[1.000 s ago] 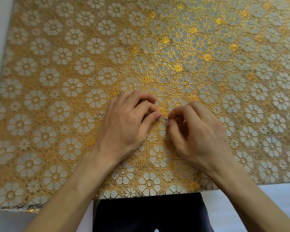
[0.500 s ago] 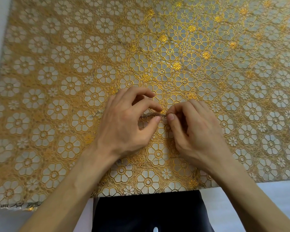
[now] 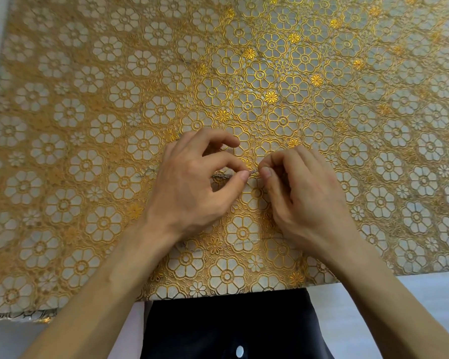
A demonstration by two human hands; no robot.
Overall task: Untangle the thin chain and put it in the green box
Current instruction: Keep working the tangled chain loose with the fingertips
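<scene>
Head camera: A person worked at a thin chain [image 3: 254, 172] over a gold floral tablecloth [image 3: 88, 99], both hands meeting near the middle of the cloth. The left hand [image 3: 192, 187] pinched the chain between thumb and forefinger, its other fingers curled above. The right hand [image 3: 301, 200] pinched it just beside, thumb tips almost touching, with only a short taut run of silver links showing between them.

A fine strand appeared to trail across the cloth below the hands, and a wisp lay to the left of the left hand. The busy pattern made it hard to be sure these belonged to the same chain. The green box was nowhere in view. A dark garment [image 3: 231, 327] showed at the table's near edge.

The work looked to be in the untangling step, with the boxing not yet begun. The next move would likely call for small, gentle pulls at the pinch, easing loops loose rather than drawing a knot tighter. After that the box would have to be found beyond the frame.
</scene>
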